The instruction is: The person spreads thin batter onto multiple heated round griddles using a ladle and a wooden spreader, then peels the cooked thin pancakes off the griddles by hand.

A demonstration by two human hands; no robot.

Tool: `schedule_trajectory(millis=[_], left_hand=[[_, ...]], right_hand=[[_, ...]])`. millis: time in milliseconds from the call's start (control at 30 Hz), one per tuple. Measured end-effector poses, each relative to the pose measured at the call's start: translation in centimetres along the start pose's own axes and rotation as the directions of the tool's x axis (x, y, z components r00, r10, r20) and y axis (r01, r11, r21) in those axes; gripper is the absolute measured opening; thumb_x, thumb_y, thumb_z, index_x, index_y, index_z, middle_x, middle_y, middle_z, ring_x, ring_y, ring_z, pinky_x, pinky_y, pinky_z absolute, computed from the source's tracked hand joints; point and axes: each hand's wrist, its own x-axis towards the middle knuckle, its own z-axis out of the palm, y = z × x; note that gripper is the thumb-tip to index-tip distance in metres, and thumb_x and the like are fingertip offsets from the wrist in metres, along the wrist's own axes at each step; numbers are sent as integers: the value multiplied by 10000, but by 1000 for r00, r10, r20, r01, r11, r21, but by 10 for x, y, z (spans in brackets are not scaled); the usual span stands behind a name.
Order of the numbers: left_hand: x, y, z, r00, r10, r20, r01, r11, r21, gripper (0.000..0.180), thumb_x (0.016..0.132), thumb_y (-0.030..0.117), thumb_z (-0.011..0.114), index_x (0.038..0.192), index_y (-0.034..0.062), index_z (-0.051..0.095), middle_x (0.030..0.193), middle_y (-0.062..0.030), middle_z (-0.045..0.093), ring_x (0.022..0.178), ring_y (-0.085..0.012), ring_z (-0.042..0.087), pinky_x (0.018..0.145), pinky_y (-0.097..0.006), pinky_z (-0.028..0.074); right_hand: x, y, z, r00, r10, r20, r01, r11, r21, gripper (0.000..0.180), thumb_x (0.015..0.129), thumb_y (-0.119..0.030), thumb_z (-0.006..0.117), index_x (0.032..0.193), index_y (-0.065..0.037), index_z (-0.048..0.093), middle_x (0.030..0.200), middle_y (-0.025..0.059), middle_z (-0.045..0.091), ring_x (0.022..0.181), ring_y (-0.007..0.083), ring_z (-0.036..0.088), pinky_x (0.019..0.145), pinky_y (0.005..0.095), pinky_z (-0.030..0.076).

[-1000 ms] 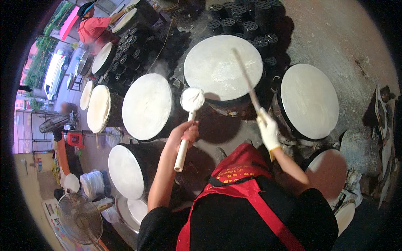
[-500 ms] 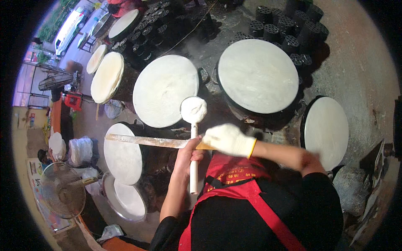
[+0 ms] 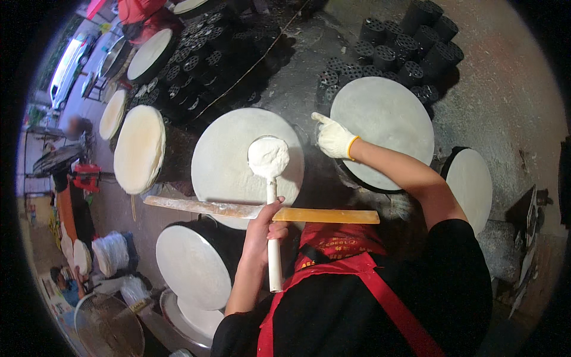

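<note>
My left hand [image 3: 266,231] is closed around the white handle of a ladle [image 3: 273,262] and a long flat scraper [image 3: 327,215] crossing it. Thick white batter [image 3: 269,157] fills the ladle's round head. Below the ladle lies a round griddle [image 3: 229,137] with a white top. In a white knit glove with a yellow cuff, my right hand [image 3: 337,138] is at the left rim of another white-topped griddle [image 3: 386,119]. One finger points out to the left; the others curl down where that griddle's side handle was seen, mostly hidden by the glove.
More white-topped griddles stand at lower left [image 3: 193,262] and right [image 3: 471,187]. A stack of pale round sheets [image 3: 140,149] is at left. Black honeycomb coal briquettes [image 3: 410,74] are piled beyond. A fan [image 3: 110,327] and another person [image 3: 68,285] are at lower left.
My right hand has let go of the scraper's yellow end and reached up and away to the right griddle. My left hand still holds the ladle and scraper. The view has shifted.
</note>
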Motion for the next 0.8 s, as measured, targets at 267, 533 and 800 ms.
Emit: schedule_trajectory(millis=[267, 533, 800], left_hand=[[30, 31, 14, 978, -148, 146, 131, 984, 119, 241, 925, 149, 528, 1125, 17, 496, 662, 10, 397, 466, -25, 307, 354, -159, 227], [53, 27, 22, 951, -274, 146, 201, 901, 383, 258, 928, 119, 488, 1165, 20, 483, 703, 13, 399, 478, -22, 302, 363, -158, 230], [50, -43, 34, 734, -622, 272, 439, 740, 509, 334, 960, 277, 505, 1098, -27, 487, 734, -13, 388, 495, -35, 300, 346, -145, 270]], right_hand=[[-10, -3, -24, 993, 115, 5, -115, 981, 156, 242, 756, -247, 534, 614, -139, 697, 601, 32, 610, 869, 212, 584, 1125, 453, 192], [-116, -81, -147, 697, 461, 549, -513, -214, 831, 460, 863, -444, 539, 1044, -38, 659, 976, 166, 659, 858, 332, 644, 809, 406, 485], [-153, -256, -149, 74, 980, 187, -388, -145, 910, 280, 856, -176, 528, 1099, -43, 495, 859, 151, 611, 698, 302, 631, 609, 413, 502]])
